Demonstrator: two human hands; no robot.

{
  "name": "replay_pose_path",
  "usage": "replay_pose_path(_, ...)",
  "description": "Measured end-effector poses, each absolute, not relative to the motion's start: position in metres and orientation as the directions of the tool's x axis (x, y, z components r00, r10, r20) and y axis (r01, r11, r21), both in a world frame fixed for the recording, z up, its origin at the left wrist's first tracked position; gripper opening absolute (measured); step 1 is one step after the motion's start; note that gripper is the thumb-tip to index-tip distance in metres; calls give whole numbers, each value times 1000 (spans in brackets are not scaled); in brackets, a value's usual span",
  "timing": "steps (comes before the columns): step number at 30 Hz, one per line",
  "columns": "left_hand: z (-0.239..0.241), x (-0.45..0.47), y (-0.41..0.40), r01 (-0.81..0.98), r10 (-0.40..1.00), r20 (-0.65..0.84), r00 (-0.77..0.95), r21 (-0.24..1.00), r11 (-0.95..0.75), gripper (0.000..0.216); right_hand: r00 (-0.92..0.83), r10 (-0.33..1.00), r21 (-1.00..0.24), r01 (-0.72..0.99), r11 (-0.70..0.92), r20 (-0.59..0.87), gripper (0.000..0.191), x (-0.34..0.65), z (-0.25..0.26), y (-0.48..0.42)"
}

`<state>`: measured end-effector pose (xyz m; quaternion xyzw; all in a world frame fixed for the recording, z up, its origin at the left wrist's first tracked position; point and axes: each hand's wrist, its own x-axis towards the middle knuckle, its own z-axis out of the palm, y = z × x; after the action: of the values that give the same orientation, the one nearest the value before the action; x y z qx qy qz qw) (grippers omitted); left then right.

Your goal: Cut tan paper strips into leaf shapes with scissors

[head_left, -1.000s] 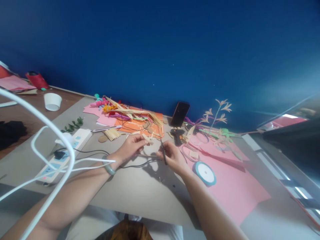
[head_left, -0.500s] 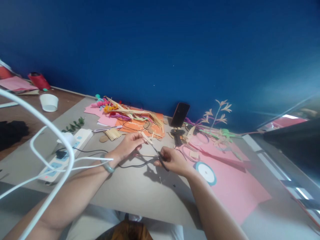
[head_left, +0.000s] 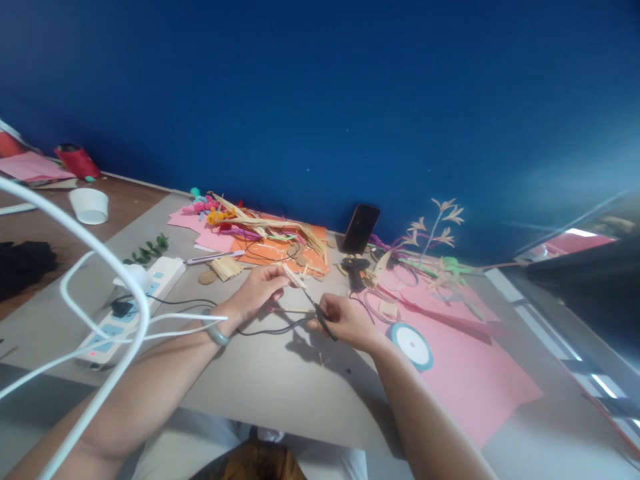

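The left hand has its fingers pinching a pale strip above the surface; the right hand grips scissors, blades at the strip. A slip this close could nick the left fingers. Since a second ago, the scissors have swung leftward; the cup has shifted left.

A deep blue wall rises before you, flecked with a few tiny pale specks and brightening to a hazy sheen toward your right. A gray tabletop stretches to its base, bordered at your far left by a reddish-brown, wood-toned surface. At your right, white strips of light gleam beside a dark panel too blurred to identify.
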<state>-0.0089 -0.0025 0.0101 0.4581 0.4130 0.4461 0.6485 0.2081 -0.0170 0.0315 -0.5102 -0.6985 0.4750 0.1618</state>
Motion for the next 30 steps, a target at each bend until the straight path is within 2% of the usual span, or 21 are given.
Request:
replay_pose_path(10,8,-9,-2,-190,960,-106,259,969,158,17,-441,860,-850,526,14,-258,42,209,27,-17)
replay_pose_path(18,12,-9,-3,-172,959,-115,261,971,163,19,-436,846,-882,463,-82,-307,42,204,36,-18)
replay_pose_path(30,10,-8,-3,-191,951,-161,263,958,214,18,-371,875,-823,565,-54,-312,40,205,38,-17)
